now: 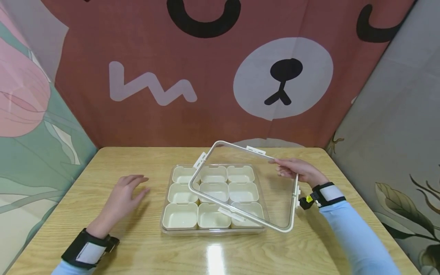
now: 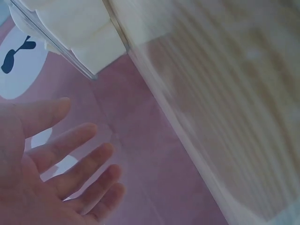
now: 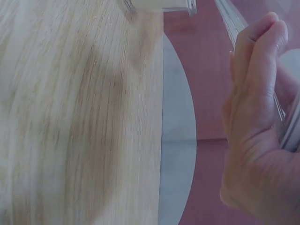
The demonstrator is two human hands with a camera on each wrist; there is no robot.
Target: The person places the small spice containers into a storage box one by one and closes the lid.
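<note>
My right hand [image 1: 298,170] grips a clear lid with a white rim [image 1: 244,216] by its far right corner. The lid is tilted and overlaps the right part of a clear box [image 1: 213,232] in the head view. Inside the box sit rows of cream square cups [image 1: 180,217], with nothing showing in them. Left of the box, my left hand [image 1: 125,193] hovers over the table, fingers relaxed and spread, holding nothing. In the left wrist view its fingers [image 2: 79,178] are apart from the box. The right wrist view shows the right hand's fingers [image 3: 260,61] at the lid's edge.
The wooden table [image 1: 144,244] carries the box near its middle. A brown-red cloth with a bear face [image 1: 154,122] hangs behind it. Patterned cloths flank both sides, a floral one [image 1: 31,152] at left and a grey one [image 1: 395,133] at right.
</note>
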